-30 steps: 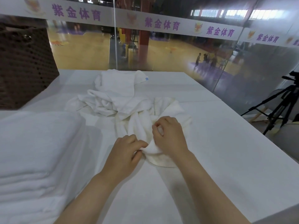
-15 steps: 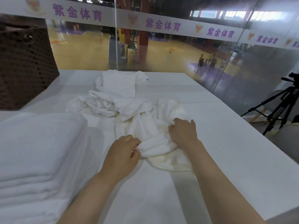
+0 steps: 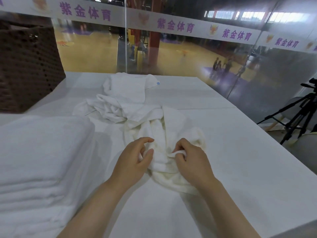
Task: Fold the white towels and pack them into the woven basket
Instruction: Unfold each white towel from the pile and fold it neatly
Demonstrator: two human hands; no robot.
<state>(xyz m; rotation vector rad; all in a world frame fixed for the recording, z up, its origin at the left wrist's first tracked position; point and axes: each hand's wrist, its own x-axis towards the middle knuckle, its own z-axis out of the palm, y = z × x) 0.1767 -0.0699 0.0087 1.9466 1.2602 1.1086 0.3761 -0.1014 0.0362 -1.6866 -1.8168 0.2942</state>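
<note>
White table holds one basket, one folded stack beside it, several loose towels. Both hands, left and right, pinch one towel; the right has moved back nearer the left.

A white table is backed by a glass wall, across which a white banner with purple characters is stretched. A black tripod is set beside the table's right edge.
</note>
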